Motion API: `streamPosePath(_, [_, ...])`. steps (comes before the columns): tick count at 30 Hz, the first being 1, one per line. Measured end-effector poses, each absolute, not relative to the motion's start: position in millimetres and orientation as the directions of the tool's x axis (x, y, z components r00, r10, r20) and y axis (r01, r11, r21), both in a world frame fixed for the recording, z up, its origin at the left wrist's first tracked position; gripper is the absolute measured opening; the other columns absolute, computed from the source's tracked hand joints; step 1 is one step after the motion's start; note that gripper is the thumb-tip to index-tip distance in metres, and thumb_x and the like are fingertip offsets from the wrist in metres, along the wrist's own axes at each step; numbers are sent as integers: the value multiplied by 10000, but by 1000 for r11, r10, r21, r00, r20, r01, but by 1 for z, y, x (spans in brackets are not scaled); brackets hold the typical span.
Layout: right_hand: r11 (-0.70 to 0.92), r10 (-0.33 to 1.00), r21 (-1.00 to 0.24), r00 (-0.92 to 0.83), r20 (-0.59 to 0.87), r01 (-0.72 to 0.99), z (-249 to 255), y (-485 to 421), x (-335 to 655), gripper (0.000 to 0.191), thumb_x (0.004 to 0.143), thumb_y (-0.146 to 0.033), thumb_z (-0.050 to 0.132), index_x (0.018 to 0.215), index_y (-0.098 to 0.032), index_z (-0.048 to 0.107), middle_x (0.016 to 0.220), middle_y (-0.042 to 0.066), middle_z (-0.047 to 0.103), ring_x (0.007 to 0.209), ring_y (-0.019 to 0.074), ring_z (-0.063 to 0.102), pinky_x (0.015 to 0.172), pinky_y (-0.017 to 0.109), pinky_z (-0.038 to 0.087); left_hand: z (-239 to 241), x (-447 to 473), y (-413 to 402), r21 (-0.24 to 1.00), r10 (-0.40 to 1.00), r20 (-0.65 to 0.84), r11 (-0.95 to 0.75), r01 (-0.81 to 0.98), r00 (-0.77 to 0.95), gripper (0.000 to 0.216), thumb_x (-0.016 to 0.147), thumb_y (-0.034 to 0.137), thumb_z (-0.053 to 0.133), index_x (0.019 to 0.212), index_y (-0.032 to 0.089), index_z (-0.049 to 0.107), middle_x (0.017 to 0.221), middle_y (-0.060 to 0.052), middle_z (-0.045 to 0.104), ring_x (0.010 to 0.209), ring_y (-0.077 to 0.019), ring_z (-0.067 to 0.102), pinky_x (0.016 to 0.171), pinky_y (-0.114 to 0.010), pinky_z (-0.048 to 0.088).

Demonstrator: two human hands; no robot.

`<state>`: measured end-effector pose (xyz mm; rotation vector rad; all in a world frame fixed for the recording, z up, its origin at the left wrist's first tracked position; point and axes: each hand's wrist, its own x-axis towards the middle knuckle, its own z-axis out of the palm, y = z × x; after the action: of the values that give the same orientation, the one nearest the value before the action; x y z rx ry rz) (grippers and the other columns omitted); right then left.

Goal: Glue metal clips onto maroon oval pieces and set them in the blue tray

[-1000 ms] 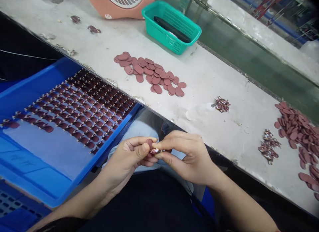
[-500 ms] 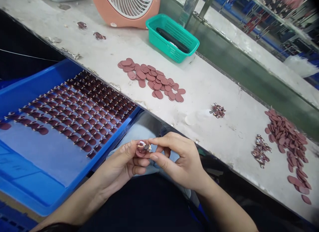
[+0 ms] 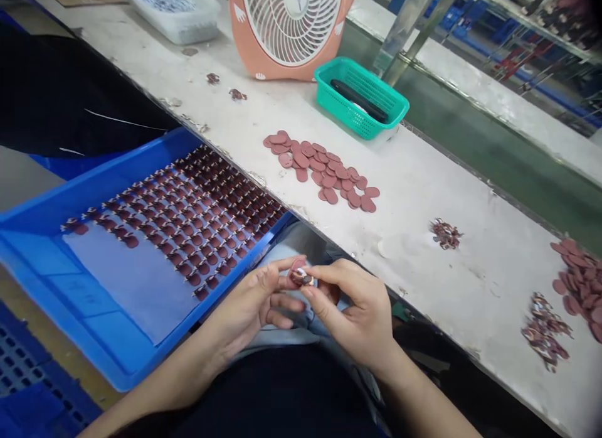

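From where I stand, the person's left hand (image 3: 249, 306) and right hand (image 3: 357, 306) meet over their lap, fingertips closed together on a small maroon oval piece (image 3: 300, 276) with a patterned bit on its face, held just below the edge of a scuffed white workbench (image 3: 423, 287). Beside the left hand sits a shallow blue plastic tray (image 3: 94, 337), carrying neat rows of similar maroon pieces (image 3: 188, 218). On the bench lie a loose heap of plain maroon ovals (image 3: 320, 168), a small pile of patterned scraps (image 3: 445, 233), and a teal plastic basket (image 3: 348, 115) near a peach-coloured fan (image 3: 291, 30).
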<state>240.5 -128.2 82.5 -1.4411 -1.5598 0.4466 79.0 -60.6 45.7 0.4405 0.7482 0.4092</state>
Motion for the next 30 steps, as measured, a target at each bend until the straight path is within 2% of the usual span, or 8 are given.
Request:
streamPosePath(4, [307, 758, -448, 69, 648, 839, 63, -115, 229, 209, 895, -93, 682, 1098, -141, 669, 736, 18, 672, 610, 112, 581, 565, 241, 505, 41, 76, -63, 798, 862, -426, 501, -334, 274, 393, 594, 410, 937, 866, 208, 740, 741, 14, 684, 615, -97, 606, 478, -148, 540])
streamPosePath(6, [332, 718, -308, -26, 696, 892, 54, -109, 221, 220, 910, -120, 683, 1127, -116, 655, 726, 36, 681, 611, 132, 588, 552, 264, 495, 40, 75, -64, 857, 915, -332, 394, -331, 229, 353, 586, 369, 945, 805, 200, 726, 713, 18, 676, 623, -95, 591, 474, -131, 504])
streamPosePath(8, [364, 713, -254, -93, 695, 896, 46, -103, 214, 223, 932, -163, 668, 1143, -94, 647, 732, 49, 688, 613, 148, 588, 543, 286, 479, 40, 74, -63, 880, 929, -288, 352, -317, 232, 298, 617, 346, 928, 779, 197, 726, 717, 19, 679, 619, -84, 576, 487, -124, 485])
streamPosePath(13, [398, 730, -278, -118, 674, 874, 33, -90, 200, 211, 957, -170, 620, 1149, -86, 651, 736, 41, 683, 620, 155, 582, 569, 303, 477, 37, 67, -60, 889, 931, -329, 361, -283, 156, 224, 690, 338, 877, 747, 199, 710, 720, 31, 665, 559, -62, 526, 478, -130, 469])
streamPosePath(21, [504, 710, -258, -225, 667, 824, 43, -101, 192, 222, 909, -163, 678, 1110, -69, 658, 654, 17, 648, 546, 147, 520, 501, 303, 407, 20, 31, -35, 914, 915, -397, 387, -123, -71, 355, 691, 470, 814, 883, 206, 677, 860, -21, 697, 790, -191, 688, 558, -247, 560])
streamPosePath(26, [470, 754, -296, -204, 625, 831, 41, -128, 216, 182, 888, -92, 681, 1069, -76, 671, 682, 39, 661, 564, 141, 538, 520, 285, 434, -11, -59, 18, 907, 885, -208, 334, 256, -417, 317, 688, 401, 775, 919, 200, 692, 935, -7, 695, 870, -206, 649, 811, -378, 564])
streamPosePath(28, [432, 786, -306, -188, 589, 848, 36, -135, 225, 192, 889, -79, 673, 1081, -89, 666, 704, 42, 668, 585, 143, 563, 534, 279, 451, -20, -93, 38, 803, 881, -136, 366, 471, -453, 263, 660, 350, 805, 867, 204, 734, 831, 10, 679, 916, -238, 621, 991, -465, 465])
streamPosePath(30, [403, 810, -307, -179, 559, 862, 32, -140, 231, 206, 895, -77, 661, 1099, -105, 655, 724, 43, 676, 600, 146, 580, 544, 277, 465, -25, -118, 53, 670, 900, -136, 391, 631, -413, 249, 624, 362, 829, 823, 226, 768, 711, 15, 649, 912, -285, 603, 1016, -532, 408])
